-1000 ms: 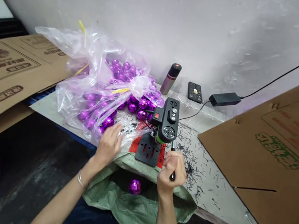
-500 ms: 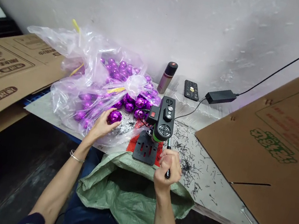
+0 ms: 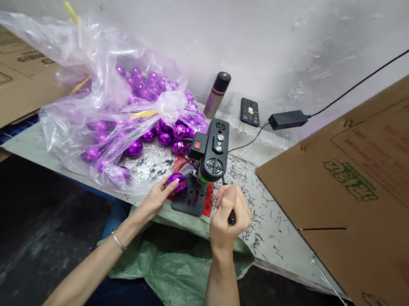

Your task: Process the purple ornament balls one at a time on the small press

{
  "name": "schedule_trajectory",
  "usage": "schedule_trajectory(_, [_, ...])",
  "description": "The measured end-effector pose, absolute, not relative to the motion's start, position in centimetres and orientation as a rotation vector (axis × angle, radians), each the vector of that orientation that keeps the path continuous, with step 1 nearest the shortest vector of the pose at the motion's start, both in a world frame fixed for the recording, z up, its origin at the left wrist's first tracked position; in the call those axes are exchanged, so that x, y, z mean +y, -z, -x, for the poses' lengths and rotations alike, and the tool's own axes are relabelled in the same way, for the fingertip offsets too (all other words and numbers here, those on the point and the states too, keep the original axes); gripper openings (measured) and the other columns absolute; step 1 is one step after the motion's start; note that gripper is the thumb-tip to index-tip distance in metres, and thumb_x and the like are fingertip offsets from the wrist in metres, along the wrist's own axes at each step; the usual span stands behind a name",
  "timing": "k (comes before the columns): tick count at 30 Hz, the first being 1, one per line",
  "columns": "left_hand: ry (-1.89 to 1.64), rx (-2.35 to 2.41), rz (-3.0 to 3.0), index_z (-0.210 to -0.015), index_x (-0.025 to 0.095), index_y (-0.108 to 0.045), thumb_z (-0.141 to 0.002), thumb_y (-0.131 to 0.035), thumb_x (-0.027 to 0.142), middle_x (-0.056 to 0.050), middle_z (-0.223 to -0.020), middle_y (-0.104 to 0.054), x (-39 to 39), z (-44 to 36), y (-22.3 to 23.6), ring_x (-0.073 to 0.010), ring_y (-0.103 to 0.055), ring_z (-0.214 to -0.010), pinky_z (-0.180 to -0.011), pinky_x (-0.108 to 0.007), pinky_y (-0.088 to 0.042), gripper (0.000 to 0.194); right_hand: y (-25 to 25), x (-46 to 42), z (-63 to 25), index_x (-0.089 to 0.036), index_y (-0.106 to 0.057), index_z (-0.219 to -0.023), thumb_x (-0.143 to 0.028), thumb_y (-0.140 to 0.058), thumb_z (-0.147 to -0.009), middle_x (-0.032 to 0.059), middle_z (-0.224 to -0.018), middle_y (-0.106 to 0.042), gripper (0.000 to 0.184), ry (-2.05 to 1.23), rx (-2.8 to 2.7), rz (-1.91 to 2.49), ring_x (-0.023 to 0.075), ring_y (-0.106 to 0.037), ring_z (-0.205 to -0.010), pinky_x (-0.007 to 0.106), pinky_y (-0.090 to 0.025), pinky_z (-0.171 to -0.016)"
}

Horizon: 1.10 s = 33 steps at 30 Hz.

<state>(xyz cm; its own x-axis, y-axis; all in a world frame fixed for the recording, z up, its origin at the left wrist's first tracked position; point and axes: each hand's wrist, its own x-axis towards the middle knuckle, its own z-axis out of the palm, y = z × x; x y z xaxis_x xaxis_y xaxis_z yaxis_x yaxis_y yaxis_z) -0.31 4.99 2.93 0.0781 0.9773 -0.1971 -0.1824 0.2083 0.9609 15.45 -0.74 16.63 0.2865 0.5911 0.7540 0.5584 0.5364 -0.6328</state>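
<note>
Between the fingers of my left hand (image 3: 157, 196) is a shiny purple ball (image 3: 177, 182), held just at the left edge of a black bench press (image 3: 215, 152). The press has two round vents, buttons, a red switch and a slotted base plate (image 3: 188, 200). My right hand (image 3: 232, 215) is wrapped round the black-ended lever handle (image 3: 232, 218) on the press's right side. More purple balls (image 3: 165, 138) lie in and beside a clear plastic bag (image 3: 76, 114) to the left of the press.
A spray can (image 3: 217, 95), a phone (image 3: 250, 112) and a black power adapter (image 3: 288, 120) stand or lie along the wall. Cardboard boxes (image 3: 379, 168) flank the table. Black scraps litter the table (image 3: 276, 239). A green woven sack (image 3: 160, 266) hangs open at the front edge.
My left hand has carried the purple ball right, from beside the bag to the press. My right hand stays on the lever handle. The view has shifted slightly.
</note>
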Motion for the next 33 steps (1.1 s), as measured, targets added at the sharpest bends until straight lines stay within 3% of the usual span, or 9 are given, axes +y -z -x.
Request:
schedule_trajectory(8, [-1.128,1.194,-1.479,-0.126,0.019,-0.07,-0.079,-0.083,0.053,-0.012,-0.128,-0.075,5.2,-0.9,-1.3,-0.0306,-0.069,-0.123,-0.112,-0.048,-0.05,0.06,-16.1,-1.0,-15.6,-0.023,-0.045,-0.068,-0.016,-0.044,-0.103,-0.0023,-0.064,-0.046,0.035,-0.02,-1.386,1.092,0.0123,-0.049,-0.061,0.03,-0.038,-0.058])
schedule_trajectory(13, [-1.039,1.297,-1.823,-0.131,0.019,-0.068,-0.083,-0.082,0.052,-0.015,-0.122,-0.076,5.3,-1.4,-1.4,-0.0348,-0.07,-0.116,-0.105,-0.052,-0.052,0.06,-15.8,-1.2,-15.6,-0.022,-0.047,-0.07,-0.013,-0.045,-0.102,-0.0012,-0.067,-0.05,0.034,-0.014,-1.388,1.073,0.0124,-0.05,-0.063,0.029,-0.04,-0.06])
schedule_trajectory(25, [-0.906,1.187,-2.095,-0.137,0.019,-0.059,-0.093,-0.072,0.051,-0.014,-0.127,-0.073,5.0,-0.9,-2.7,-0.0322,-0.068,-0.12,-0.108,-0.049,-0.051,0.056,-15.3,-1.3,-15.6,-0.021,-0.05,-0.072,-0.008,-0.045,-0.1,-0.0003,-0.068,-0.053,0.032,0.009,-1.397,1.063,0.0123,-0.054,-0.066,0.029,-0.041,-0.061])
schedule_trajectory(33, [-1.086,1.203,-2.035,-0.14,0.018,-0.057,-0.094,-0.07,0.049,-0.017,-0.135,-0.067,5.2,-2.9,-1.0,-0.0324,-0.064,-0.128,-0.109,-0.049,-0.052,0.058,-15.2,-1.5,-15.7,-0.021,-0.053,-0.073,-0.009,-0.045,-0.1,-0.0001,-0.07,-0.053,0.03,0.012,-1.416,1.088,0.0128,-0.054,-0.067,0.029,-0.041,-0.061])
